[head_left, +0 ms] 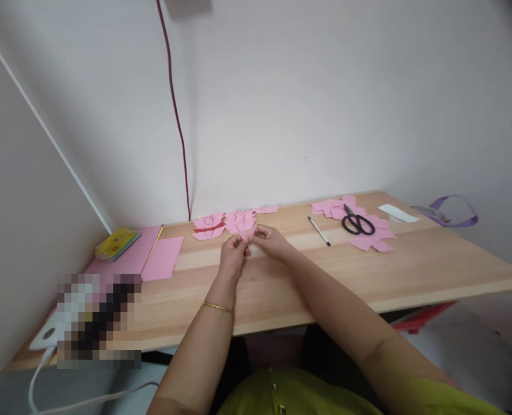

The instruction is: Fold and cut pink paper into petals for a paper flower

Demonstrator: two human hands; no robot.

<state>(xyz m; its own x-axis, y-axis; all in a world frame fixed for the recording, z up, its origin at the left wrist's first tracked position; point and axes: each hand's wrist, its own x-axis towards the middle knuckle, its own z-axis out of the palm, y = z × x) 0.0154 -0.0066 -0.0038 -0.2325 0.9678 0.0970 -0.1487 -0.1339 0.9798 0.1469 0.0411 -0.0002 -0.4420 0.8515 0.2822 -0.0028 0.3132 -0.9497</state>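
Both hands meet over the middle of the wooden table, pinching a small piece of pink paper [247,233] between them. My left hand [234,253] grips its near left side, fingers closed. On the other side, my right hand [272,241] has thumb and fingertips closed on the same paper. Just beyond the hands lie folded pink paper pieces [241,221] in a cluster. Beside them on the left is another group of folded pink pieces [209,219] with a red strip [209,227] across it. The paper's exact shape is mostly hidden by my fingers.
Black-handled scissors [357,223] rest on pink paper scraps [372,239] at the right, near a pen [319,230] and a white strip [397,213]. At left are pink sheets [164,259], a thin golden stick [152,249] and a yellow pack [116,243]. A white wall stands behind the table.
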